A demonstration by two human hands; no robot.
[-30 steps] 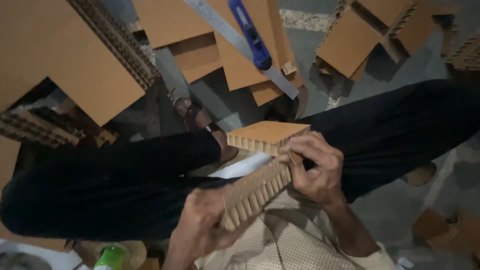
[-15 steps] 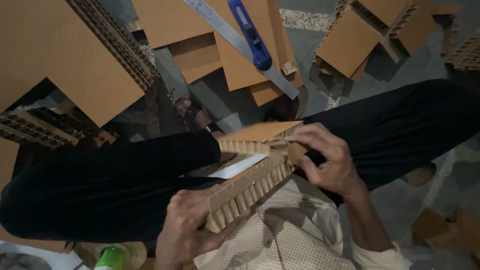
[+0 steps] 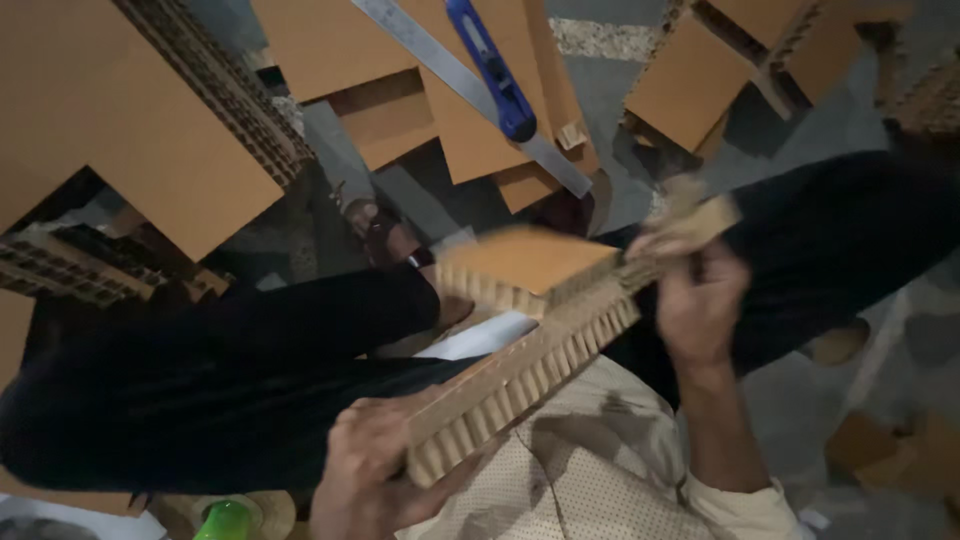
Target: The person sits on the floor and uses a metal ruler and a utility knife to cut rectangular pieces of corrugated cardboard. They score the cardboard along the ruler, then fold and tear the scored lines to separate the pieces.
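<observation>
I sit with dark trousers and hold a honeycomb cardboard piece [image 3: 520,375] across my lap; it is L-shaped, with a flat brown top part [image 3: 525,258]. My left hand [image 3: 365,480] grips its near lower end. My right hand [image 3: 695,295] is raised at the far upper end, fingers closed on a small torn strip of cardboard [image 3: 695,222], blurred by motion.
Brown cardboard sheets [image 3: 130,130] and honeycomb offcuts [image 3: 690,90] lie about on the grey floor. A metal ruler [image 3: 450,75] and a blue utility knife [image 3: 495,70] rest on a sheet ahead. A green bottle cap [image 3: 225,520] sits bottom left. A sandalled foot [image 3: 385,235] shows mid-frame.
My right hand has lifted up and to the right, pulling a strip off the piece's far end. The left hand keeps its grip on the near end.
</observation>
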